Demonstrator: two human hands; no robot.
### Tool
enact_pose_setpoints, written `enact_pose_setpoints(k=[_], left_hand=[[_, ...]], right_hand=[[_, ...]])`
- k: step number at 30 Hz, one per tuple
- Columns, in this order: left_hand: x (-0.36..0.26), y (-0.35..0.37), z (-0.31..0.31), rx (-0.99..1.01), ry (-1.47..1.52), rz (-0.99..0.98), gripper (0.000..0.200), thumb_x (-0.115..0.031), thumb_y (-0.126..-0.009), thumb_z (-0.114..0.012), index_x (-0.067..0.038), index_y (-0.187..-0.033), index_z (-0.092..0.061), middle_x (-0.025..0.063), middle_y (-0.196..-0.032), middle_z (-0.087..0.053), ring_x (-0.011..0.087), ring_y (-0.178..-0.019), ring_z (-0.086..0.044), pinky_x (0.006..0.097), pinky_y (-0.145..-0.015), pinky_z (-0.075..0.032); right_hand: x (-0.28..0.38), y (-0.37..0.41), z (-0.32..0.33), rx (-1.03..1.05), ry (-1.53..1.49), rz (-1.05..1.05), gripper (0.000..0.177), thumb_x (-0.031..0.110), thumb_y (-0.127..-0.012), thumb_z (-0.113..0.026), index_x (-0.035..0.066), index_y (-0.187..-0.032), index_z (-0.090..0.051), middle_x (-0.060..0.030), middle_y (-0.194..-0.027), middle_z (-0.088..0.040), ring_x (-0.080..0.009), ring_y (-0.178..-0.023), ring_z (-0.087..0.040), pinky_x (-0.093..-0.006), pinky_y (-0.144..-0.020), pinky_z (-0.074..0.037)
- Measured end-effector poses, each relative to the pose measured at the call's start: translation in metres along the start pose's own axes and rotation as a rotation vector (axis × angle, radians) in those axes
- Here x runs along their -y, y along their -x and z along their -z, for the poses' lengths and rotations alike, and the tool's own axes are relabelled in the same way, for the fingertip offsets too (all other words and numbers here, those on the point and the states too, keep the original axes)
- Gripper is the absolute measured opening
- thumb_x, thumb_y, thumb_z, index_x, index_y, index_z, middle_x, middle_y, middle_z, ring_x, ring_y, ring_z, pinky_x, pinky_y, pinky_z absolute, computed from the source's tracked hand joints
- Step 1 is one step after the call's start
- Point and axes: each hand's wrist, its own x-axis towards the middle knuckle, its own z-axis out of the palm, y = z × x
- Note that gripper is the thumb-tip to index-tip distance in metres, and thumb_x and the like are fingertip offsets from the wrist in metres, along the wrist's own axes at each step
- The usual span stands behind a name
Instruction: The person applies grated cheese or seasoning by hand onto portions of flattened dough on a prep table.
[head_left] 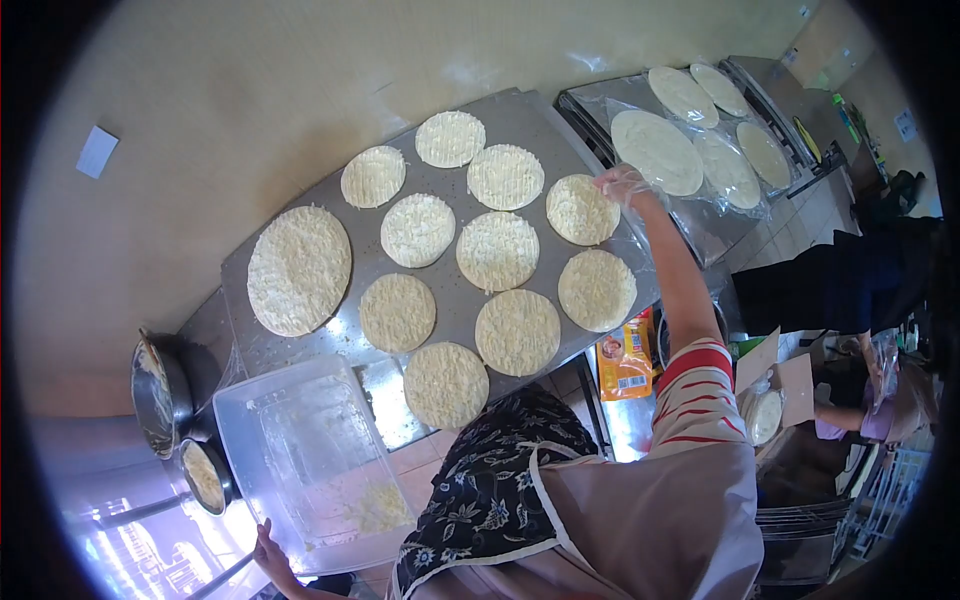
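My right hand [624, 186], in a clear plastic glove, is at the right edge of a round pizza base [580, 212] covered in grated cheese. Its fingers are bunched together, and what they hold, if anything, is hidden. My left hand [268, 552] grips the near left rim of a clear plastic bin [300, 410], where some grated cheese [382, 508] lies in one corner. Several more cheese-topped bases, such as one in the middle [498, 250], lie spread over the steel table [375, 245]. A larger cheese-topped base [300, 270] is at the left end.
Several bases [655, 152] on plastic film lie on a second surface at the upper right. A deep pan [165, 395] and a smaller pot [205, 478] stand left of the bin. An orange packet [626, 358] lies under my right arm. Another person's arm [840, 416] is at an open carton [775, 385].
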Motion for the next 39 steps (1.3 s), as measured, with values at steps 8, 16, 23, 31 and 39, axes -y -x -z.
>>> enact_pose_setpoints(k=[8, 16, 23, 31, 39], left_hand=[[-0.02, 0.015, -0.006, -0.003, 0.015, 0.014, 0.04, -0.037, -0.093, -0.051, -0.001, -0.102, -0.067, -0.0109, -0.051, -0.02, -0.0002, -0.043, -0.017, 0.0222, -0.041, -0.011], [-0.016, 0.016, -0.006, 0.0, 0.015, -0.004, 0.041, -0.038, -0.092, -0.053, -0.001, -0.102, -0.067, -0.0105, -0.05, -0.02, -0.0001, -0.042, -0.017, 0.0221, -0.039, -0.011], [-0.023, 0.017, -0.009, -0.015, 0.046, 0.011, 0.042, -0.038, -0.092, -0.054, 0.0, -0.101, -0.067, -0.0109, -0.05, -0.02, -0.0002, -0.041, -0.017, 0.0221, -0.039, -0.011], [-0.011, 0.011, -0.007, -0.001, 0.069, -0.016, 0.041, -0.037, -0.093, -0.053, 0.001, -0.099, -0.068, -0.0111, -0.05, -0.019, -0.0006, -0.042, -0.017, 0.0229, -0.039, -0.01], [-0.012, 0.012, -0.005, -0.009, 0.02, -0.033, 0.041, -0.037, -0.093, -0.052, 0.0, -0.101, -0.067, -0.0113, -0.052, -0.019, -0.0002, -0.044, -0.017, 0.0223, -0.043, -0.011]], right_hand=[[0.014, -0.006, 0.005, 0.001, 0.294, 0.01, 0.019, 0.015, -0.072, -0.065, 0.015, -0.089, -0.072, -0.0088, -0.09, -0.068, -0.0227, -0.086, -0.064, -0.0309, -0.079, -0.05], [0.022, 0.026, 0.018, 0.117, -0.157, -0.133, 0.015, 0.016, -0.073, -0.063, 0.011, -0.084, -0.072, -0.0097, -0.077, -0.068, -0.0229, -0.075, -0.066, -0.0314, -0.072, -0.052], [0.03, 0.067, 0.01, 0.107, 0.164, 0.05, 0.014, 0.013, -0.072, -0.064, 0.005, -0.081, -0.071, -0.0097, -0.07, -0.067, -0.0139, -0.063, -0.064, -0.0267, -0.062, -0.052], [0.018, 0.048, -0.01, 0.145, -0.487, -0.161, 0.014, 0.009, -0.083, -0.06, -0.001, -0.089, -0.068, -0.0087, -0.083, -0.068, -0.0132, -0.072, -0.064, -0.0254, -0.066, -0.051], [0.055, 0.001, -0.036, 0.046, 0.032, 0.103, 0.017, 0.009, -0.081, -0.061, 0.003, -0.094, -0.07, -0.0092, -0.085, -0.068, -0.0138, -0.075, -0.064, -0.0259, -0.066, -0.05]])
